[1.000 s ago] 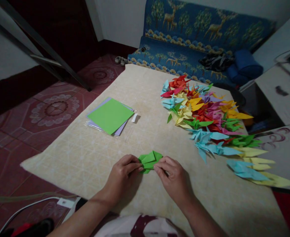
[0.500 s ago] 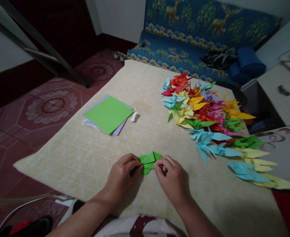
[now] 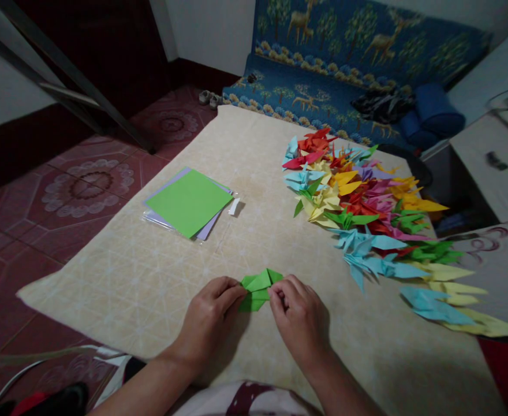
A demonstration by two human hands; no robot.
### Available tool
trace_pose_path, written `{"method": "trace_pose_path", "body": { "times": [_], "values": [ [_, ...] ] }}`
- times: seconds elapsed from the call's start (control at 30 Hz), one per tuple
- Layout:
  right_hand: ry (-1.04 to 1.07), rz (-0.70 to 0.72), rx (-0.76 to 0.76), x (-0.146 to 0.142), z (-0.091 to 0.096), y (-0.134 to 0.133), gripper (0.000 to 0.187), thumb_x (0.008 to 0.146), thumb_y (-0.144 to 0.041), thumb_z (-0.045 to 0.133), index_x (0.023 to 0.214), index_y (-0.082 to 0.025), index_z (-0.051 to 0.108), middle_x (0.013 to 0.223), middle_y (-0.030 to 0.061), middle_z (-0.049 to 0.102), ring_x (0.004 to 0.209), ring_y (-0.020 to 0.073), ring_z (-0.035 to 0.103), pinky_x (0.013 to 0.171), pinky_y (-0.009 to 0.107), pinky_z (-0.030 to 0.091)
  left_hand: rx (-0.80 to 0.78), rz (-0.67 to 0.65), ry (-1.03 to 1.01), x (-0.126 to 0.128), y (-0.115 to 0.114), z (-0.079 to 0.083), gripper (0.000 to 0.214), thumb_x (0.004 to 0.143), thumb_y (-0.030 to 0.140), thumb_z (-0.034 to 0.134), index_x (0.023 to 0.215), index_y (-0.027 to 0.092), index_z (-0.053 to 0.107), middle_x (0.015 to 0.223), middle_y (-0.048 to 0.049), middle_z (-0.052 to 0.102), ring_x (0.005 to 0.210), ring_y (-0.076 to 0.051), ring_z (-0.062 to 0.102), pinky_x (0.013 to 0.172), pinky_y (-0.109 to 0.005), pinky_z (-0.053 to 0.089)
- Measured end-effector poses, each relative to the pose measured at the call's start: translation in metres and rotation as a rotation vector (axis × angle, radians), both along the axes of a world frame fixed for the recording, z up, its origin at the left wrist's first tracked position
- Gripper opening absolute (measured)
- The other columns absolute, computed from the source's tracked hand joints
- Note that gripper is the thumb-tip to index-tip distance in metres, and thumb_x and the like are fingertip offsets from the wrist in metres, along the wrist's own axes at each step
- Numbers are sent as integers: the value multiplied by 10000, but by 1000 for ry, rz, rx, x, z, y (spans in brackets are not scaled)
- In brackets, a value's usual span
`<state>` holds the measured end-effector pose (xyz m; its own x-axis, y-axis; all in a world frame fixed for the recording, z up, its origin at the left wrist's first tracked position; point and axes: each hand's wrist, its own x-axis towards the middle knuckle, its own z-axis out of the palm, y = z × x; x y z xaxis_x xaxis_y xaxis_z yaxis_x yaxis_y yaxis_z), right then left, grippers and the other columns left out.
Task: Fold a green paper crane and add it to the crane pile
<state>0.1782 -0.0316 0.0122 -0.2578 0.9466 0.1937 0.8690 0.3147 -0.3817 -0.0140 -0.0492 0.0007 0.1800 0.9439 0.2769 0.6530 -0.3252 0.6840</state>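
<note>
A partly folded green paper lies on the beige table cover near the front edge. My left hand pinches its left side with curled fingers. Against the paper's right side, my right hand is closed on a flap. Both hands rest on the cover. A stack of square sheets with a green one on top lies to the far left, in a clear wrapper. A long pile of folded paper cranes in several colours runs along the right side.
A blue patterned sofa stands behind the table, with dark clothing and a blue cushion on it. A white cabinet is at the right. Red patterned floor tiles and a slanted metal bar lie to the left. A white cable runs at bottom left.
The hands have drawn slightly closer together on the green paper, pressing its fold. The view has shifted a little; nothing else on the table moved.
</note>
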Motion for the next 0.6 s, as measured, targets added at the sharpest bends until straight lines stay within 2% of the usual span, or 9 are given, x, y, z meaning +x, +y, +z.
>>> {"method": "trace_pose_path", "body": {
  "times": [0.17, 0.6],
  "values": [
    [-2, 20, -12, 2, -2, -3, 155, 932, -240, 507, 785, -218, 552, 766, 14, 587, 722, 176, 530, 695, 310, 336, -18, -41, -23, -4, 0, 3, 150, 862, 144, 583, 916, 171, 721, 885, -81, 686, 785, -170, 649, 686, -271, 548],
    [-17, 23, 20, -1, -1, -2, 178, 933, -212, 492, 756, -210, 518, 736, 13, 560, 710, 181, 522, 696, 316, 340, -118, -31, -35, -1, 4, 10, 139, 852, 151, 574, 830, 164, 711, 841, -82, 671, 747, -179, 628, 661, -288, 527]
  ]
}}
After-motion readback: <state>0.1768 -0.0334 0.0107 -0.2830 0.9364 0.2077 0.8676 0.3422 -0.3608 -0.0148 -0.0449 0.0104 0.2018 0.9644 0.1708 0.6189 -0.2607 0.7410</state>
